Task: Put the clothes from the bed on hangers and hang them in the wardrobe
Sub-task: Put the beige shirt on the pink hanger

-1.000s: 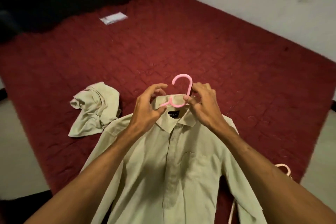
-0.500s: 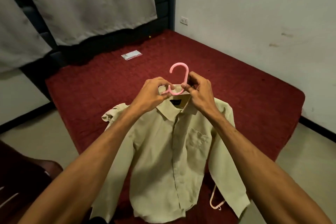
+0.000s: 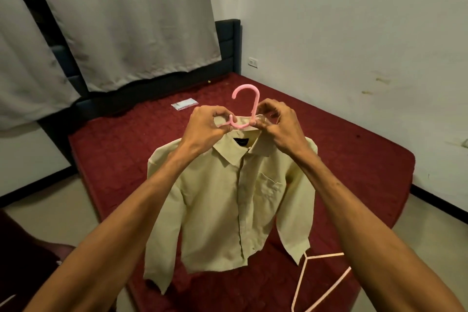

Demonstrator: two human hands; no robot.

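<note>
Shirt (image 3: 228, 210) raised off bed (image 3: 354, 159) | left hand (image 3: 205, 126), right hand (image 3: 281, 126) pinch hanger (image 3: 247, 99) | label (image 3: 241, 142) unreadable

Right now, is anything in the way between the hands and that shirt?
Nothing visible. Both the left hand and right hand grip the shirt collar at the pink hanger. The wardrobe is out of view, so that path cannot be judged.

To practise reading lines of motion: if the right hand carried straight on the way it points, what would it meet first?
The right hand points leftward, so probably the left hand, just across the hanger they both hold at the shirt collar; depth is unclear.
</note>
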